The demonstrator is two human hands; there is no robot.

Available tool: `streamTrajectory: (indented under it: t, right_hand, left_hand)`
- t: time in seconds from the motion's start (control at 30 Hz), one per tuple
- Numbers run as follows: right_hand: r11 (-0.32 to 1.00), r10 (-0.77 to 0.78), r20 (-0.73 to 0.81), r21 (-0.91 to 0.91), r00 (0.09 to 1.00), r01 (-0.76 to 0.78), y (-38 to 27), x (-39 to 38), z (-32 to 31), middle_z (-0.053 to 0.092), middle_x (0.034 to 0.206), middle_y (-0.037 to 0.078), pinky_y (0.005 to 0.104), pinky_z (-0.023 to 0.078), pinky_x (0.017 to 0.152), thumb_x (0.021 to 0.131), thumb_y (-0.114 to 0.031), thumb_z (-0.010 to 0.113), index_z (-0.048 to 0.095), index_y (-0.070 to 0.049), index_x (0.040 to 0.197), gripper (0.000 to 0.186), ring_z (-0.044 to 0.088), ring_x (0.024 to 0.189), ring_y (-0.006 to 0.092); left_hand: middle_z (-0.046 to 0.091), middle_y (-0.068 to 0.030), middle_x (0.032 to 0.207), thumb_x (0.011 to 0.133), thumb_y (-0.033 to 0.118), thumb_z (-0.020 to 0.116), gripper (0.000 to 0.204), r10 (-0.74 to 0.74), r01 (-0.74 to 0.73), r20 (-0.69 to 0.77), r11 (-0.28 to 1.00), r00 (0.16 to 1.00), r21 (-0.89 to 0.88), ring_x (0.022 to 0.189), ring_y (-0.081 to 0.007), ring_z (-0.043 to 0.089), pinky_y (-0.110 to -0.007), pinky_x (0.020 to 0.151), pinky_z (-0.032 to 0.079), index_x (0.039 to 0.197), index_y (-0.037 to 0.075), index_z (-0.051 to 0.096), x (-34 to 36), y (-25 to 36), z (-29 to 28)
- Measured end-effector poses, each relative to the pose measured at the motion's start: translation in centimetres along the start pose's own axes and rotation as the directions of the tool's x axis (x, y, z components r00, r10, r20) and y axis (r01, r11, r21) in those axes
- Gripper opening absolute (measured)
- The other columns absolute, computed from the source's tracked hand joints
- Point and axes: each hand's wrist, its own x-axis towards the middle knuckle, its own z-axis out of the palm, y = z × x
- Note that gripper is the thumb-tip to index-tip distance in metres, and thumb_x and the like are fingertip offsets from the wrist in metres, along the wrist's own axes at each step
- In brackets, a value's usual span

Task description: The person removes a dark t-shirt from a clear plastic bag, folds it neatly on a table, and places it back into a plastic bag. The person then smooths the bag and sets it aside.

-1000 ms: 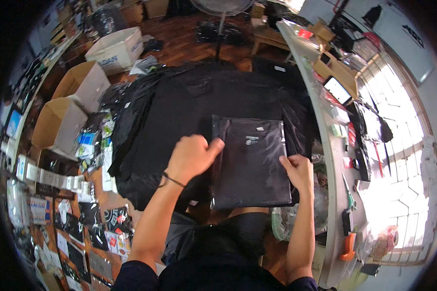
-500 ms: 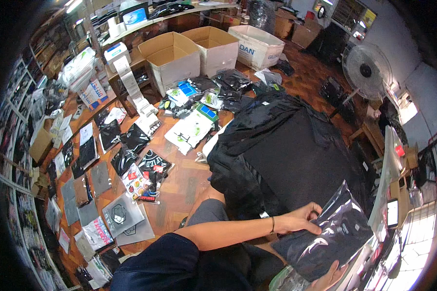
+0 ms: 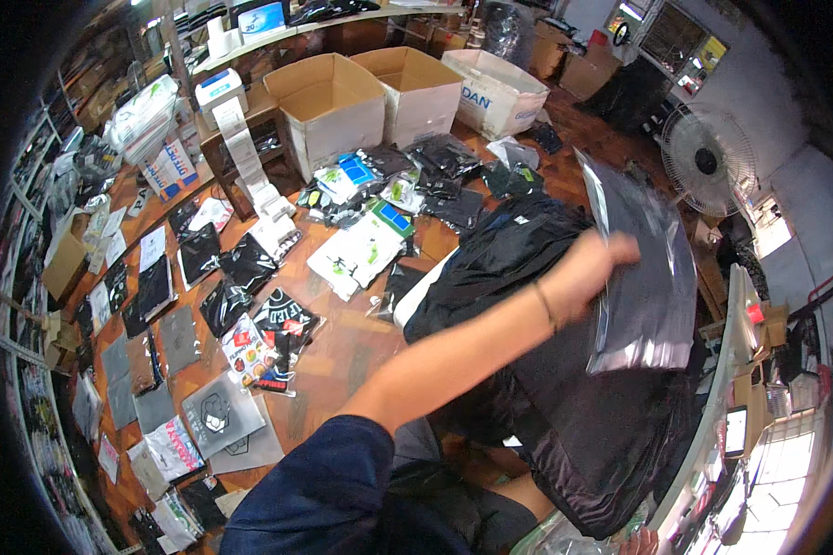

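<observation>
My left hand (image 3: 594, 268), smeared a little by motion, is closed on a clear plastic packet of folded dark cloth (image 3: 650, 277). The packet is raised upright over a large heap of black garments (image 3: 500, 268) in front of me. Below it, a smooth black cloth (image 3: 592, 435) spreads down the heap's near side. Only a bit of my right hand (image 3: 642, 540) shows at the lower edge, close to that cloth and some clear plastic bags (image 3: 578, 535); its grip is hidden.
Bagged garments (image 3: 241, 264) cover the wooden floor at left. Three large boxes (image 3: 329, 129) stand at the back. A paper strip (image 3: 241, 153) trails from a label printer (image 3: 220, 88). A standing fan (image 3: 706, 159) is at far right, near a phone (image 3: 736, 431).
My left hand has lifted the packet up and away over the black heap. My right hand no longer supports it from below and stays low, mostly out of sight.
</observation>
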Motion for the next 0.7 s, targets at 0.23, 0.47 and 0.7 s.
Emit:
streamTrajectory:
  t: [0.23, 0.47, 0.7]
  right_hand:
    - [0.937, -0.221, 0.126, -0.247, 0.967, 0.246, 2.0, 1.5, 0.7, 0.069, 0.131, 0.021, 0.0487, 0.051, 0.110, 0.103, -0.013, 0.065, 0.069, 0.003, 0.129, 0.030, 0.064, 0.126, 0.0348]
    - [0.906, 0.172, 0.059, 0.382, 0.983, -0.182, 2.7, -2.2, -1.5, 0.060, 0.142, 0.020, 0.0488, 0.049, 0.109, 0.110, -0.030, 0.052, 0.045, -0.003, 0.155, 0.054, 0.059, 0.127, 0.0360]
    - [0.913, 0.251, 0.250, 0.261, 0.935, -0.315, -1.1, -0.3, 4.6, 0.056, 0.151, 0.020, 0.0491, 0.043, 0.119, 0.109, -0.031, 0.059, 0.042, -0.002, 0.157, 0.059, 0.057, 0.134, 0.0348]
  left_hand:
    - [0.060, -0.0178, 0.136, 0.092, 0.057, 0.077, 0.081, 0.370, -0.463, -0.656, 0.885, 0.658, 0.034, 0.111, -0.0300, 0.064, -0.056, 0.095, 0.056, 0.147, 0.004, 0.052, 19.5, 15.7, -18.5]
    - [0.059, -0.0214, 0.143, 0.104, 0.043, 0.066, 0.070, 0.165, -0.195, -0.450, 0.981, 0.878, -0.021, 0.109, -0.0298, 0.071, -0.049, 0.092, 0.061, 0.158, 0.005, 0.044, 16.9, 5.7, -18.8]
    - [0.069, -0.0134, 0.137, 0.107, 0.033, 0.063, 0.057, 0.095, 0.025, -0.242, 0.892, 0.966, 0.451, 0.121, -0.0271, 0.068, -0.041, 0.101, 0.055, 0.153, 0.004, 0.049, 8.0, 3.4, -14.1]
